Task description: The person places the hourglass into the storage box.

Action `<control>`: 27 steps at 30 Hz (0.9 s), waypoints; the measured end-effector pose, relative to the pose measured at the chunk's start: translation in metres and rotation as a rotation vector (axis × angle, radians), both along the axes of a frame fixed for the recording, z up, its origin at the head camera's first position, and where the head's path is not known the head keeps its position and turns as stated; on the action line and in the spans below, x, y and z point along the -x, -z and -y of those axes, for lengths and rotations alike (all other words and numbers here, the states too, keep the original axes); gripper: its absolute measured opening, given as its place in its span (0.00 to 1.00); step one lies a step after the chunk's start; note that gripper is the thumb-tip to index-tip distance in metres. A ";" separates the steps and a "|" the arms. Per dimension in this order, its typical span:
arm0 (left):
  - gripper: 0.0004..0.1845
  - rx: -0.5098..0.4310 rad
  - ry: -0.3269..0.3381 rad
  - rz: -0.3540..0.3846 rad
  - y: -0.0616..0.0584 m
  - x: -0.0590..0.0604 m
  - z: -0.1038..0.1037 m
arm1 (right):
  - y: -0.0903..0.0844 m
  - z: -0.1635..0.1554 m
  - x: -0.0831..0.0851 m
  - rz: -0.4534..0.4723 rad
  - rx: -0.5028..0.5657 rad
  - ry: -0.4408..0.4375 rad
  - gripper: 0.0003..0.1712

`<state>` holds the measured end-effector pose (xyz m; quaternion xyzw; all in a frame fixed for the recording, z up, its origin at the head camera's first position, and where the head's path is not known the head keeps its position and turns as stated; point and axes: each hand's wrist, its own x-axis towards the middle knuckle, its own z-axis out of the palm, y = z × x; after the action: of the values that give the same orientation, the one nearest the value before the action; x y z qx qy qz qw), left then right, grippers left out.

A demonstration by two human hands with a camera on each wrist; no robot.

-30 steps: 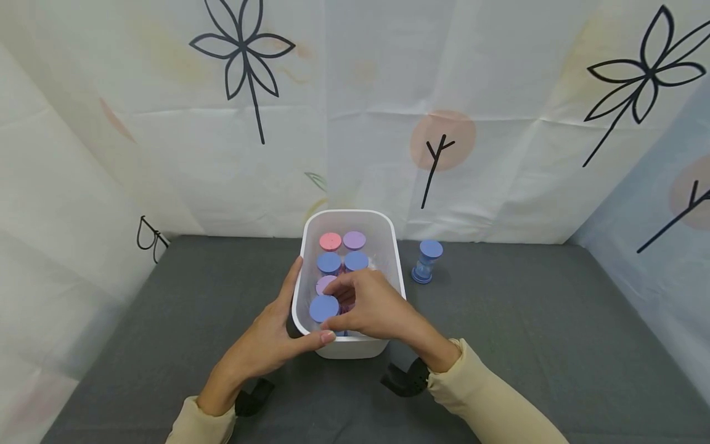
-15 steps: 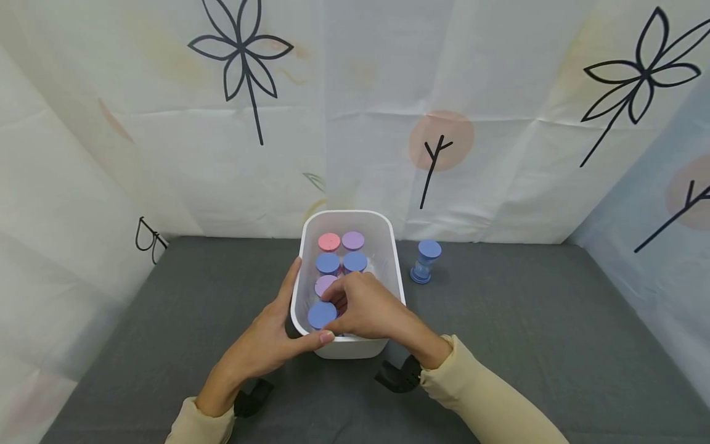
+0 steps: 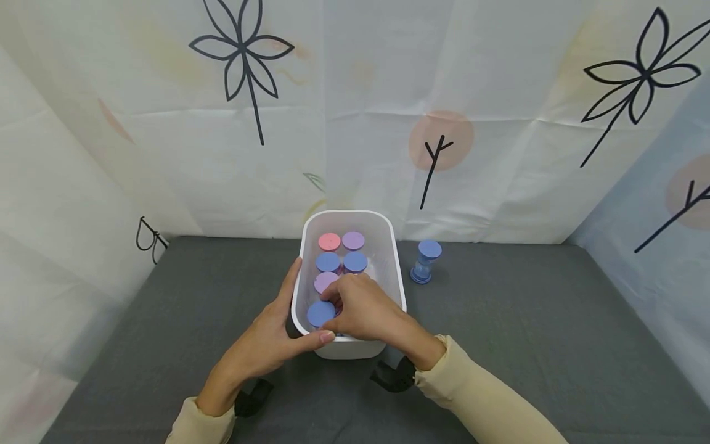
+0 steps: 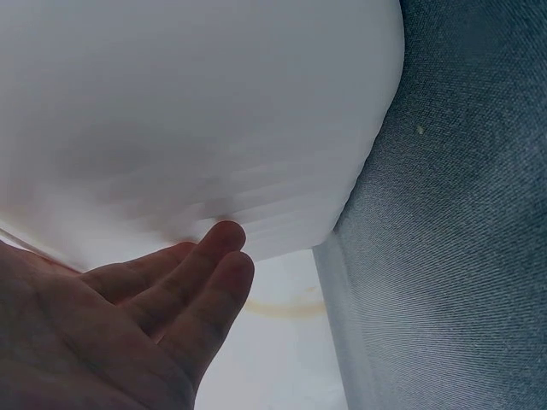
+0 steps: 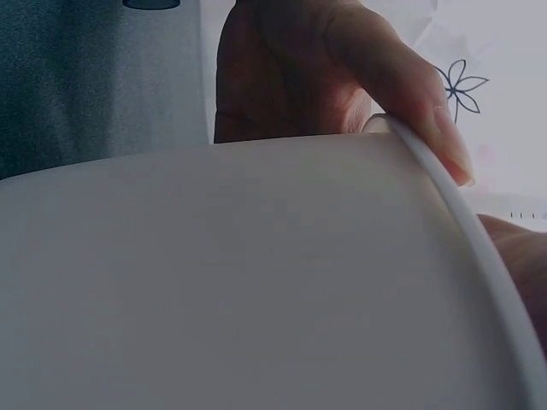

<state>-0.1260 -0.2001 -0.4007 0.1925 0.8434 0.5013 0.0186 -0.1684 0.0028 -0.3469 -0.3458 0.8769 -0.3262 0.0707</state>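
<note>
In the head view a white plastic bin [image 3: 350,350] stands on the grey cloth with several sand timers inside, their round caps upward. My left hand [image 3: 270,330] holds the bin's left side near the front corner. Its fingers [image 4: 192,295] lie along the outer wall in the left wrist view, while the thumb [image 5: 419,94] hooks over the rim in the right wrist view. Reaching into the front of the bin, my right hand [image 3: 366,311] pinches a blue sand timer [image 3: 321,314]; its fingertips are partly hidden. Behind it sits a light purple sand timer [image 3: 325,282].
Two blue-capped timers [image 3: 328,263], a pink one [image 3: 330,242] and a purple one [image 3: 353,240] stand farther back in the bin. Another blue sand timer [image 3: 425,262] stands upright on the cloth to the bin's right. A patterned white curtain [image 3: 366,154] hangs behind.
My right hand has shifted slightly left, and the blue sand timer it pinches has moved a little left and down toward the bin's front left corner. The left hand has stayed put.
</note>
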 end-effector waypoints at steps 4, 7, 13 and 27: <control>0.63 0.007 0.002 -0.007 0.000 0.000 0.000 | 0.000 0.001 -0.001 -0.013 0.006 -0.002 0.08; 0.63 0.009 0.001 -0.010 -0.001 0.000 0.000 | 0.000 0.001 -0.001 -0.014 0.005 0.004 0.08; 0.63 -0.002 -0.001 0.003 -0.001 0.000 -0.001 | 0.001 0.001 -0.002 -0.031 -0.020 0.038 0.09; 0.63 -0.008 0.006 -0.009 -0.001 0.000 -0.001 | 0.001 0.002 -0.003 -0.077 -0.056 0.083 0.10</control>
<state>-0.1263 -0.1988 -0.4001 0.1975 0.8407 0.5039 0.0153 -0.1656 0.0007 -0.3484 -0.3192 0.9014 -0.2908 0.0332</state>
